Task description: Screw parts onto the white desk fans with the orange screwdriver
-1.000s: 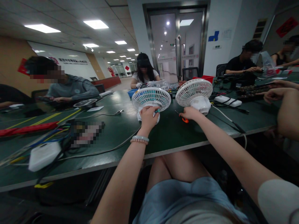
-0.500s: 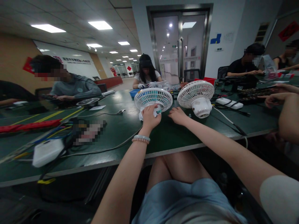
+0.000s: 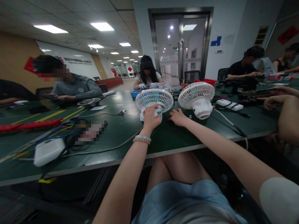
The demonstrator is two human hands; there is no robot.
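Leftmost, my left hand [image 3: 151, 115] wraps the base of the near fan [image 3: 154, 99], fingers closed on it; its grille faces me, standing upright on the table [image 3: 112, 137]. My right hand [image 3: 177, 117] lies just right, loosely curled, empty, short of the second fan [image 3: 196, 95].
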